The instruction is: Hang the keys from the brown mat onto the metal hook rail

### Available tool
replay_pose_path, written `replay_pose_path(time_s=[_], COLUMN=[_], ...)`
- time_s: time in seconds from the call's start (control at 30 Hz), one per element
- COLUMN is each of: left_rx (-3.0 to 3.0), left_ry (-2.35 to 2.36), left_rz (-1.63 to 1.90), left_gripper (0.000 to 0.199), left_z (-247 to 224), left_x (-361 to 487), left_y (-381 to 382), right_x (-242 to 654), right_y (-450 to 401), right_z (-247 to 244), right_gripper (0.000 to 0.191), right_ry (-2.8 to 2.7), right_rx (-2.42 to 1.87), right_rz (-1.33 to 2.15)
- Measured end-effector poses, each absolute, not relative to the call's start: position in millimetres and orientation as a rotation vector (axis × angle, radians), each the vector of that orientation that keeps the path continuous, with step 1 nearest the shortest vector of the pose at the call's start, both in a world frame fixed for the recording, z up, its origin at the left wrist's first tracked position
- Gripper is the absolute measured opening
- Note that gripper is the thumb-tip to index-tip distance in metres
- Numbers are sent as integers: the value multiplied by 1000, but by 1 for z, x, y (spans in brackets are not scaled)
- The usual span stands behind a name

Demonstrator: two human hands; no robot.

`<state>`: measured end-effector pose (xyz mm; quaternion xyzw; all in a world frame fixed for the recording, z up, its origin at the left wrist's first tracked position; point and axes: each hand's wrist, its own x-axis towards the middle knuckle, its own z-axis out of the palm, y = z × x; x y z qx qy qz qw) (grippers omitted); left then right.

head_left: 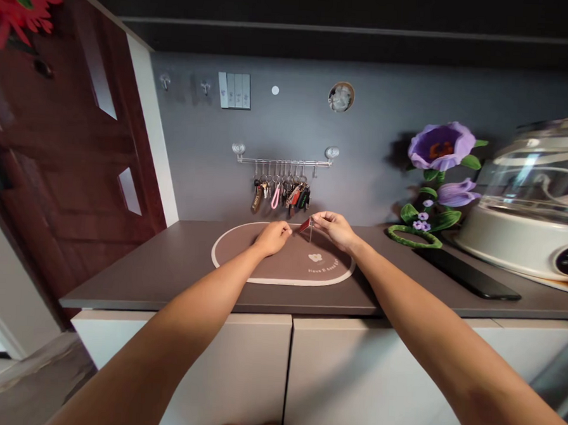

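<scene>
My right hand pinches a small red item above the mat, with a thin metal piece hanging below the fingertips. Its exact kind is too small to make out. To its left, my left hand is closed with fingers curled, close to the red item but apart from it. Whatever it may hold is hidden. Both hands are over a brown oval mat with a pale rim. Behind them, several keys and key rings hang from a clear hook rail on the wall.
The mat lies on a dark countertop above white cabinet doors. At right are a black phone, purple decorative flowers and a white appliance with a clear top. A dark shelf overhangs; a red-brown door stands left.
</scene>
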<state>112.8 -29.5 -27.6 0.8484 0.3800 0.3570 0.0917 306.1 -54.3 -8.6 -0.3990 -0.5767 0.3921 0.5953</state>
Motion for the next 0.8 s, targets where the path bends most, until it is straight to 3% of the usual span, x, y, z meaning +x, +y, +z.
replay_pose_path(time_s=[0.3, 0.8], left_rx=[2473, 2460], left_ry=[1152, 1116], left_rz=[1041, 1069], left_gripper=[19, 20], left_z=[-30, -34], left_x=[115, 117], left_y=[-28, -26], right_x=[298, 304], right_y=[-65, -25], right_z=[7, 66], right_gripper=[23, 16], right_ry=[-1235, -1120], right_rx=[-717, -869], right_rz=[1088, 834])
